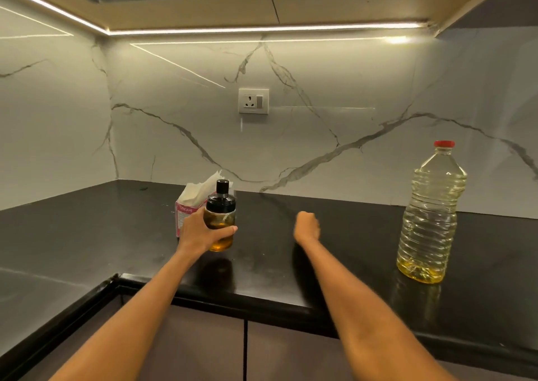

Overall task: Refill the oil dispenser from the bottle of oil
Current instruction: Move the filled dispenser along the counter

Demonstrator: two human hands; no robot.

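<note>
Head cam: we see both arms stretched fwd over the black counter [291, 270], forearms bare, converging slightly toward the back wall. Left hand [201, 232] is wrapped round the glass body of the oil dispenser [220, 220], thumb across the front, other fingers hidden behind it; wrist straight, arm nearly fully extended. Dispenser stands upright w/ black cap on top, amber oil in the lower part; we can't tell if its base is on the counter or just off it. Right hand [306, 227] is curled into a loose fist, holding nothing, knuckles pointing away from us, wrist bent a bit inward; it sits just right of the dispenser w/ a clear gap between them. Whether it rests on the counter or hovers, can't tell.

Bottle of oil [431, 214] stands upright well to the right of the right hand, red cap on, only a shallow layer of yellow oil at the bottom. Behind the left hand, touching or nearly touching the dispenser, is a pink tissue pack [186, 206] w/ white tissue sticking up.
</note>
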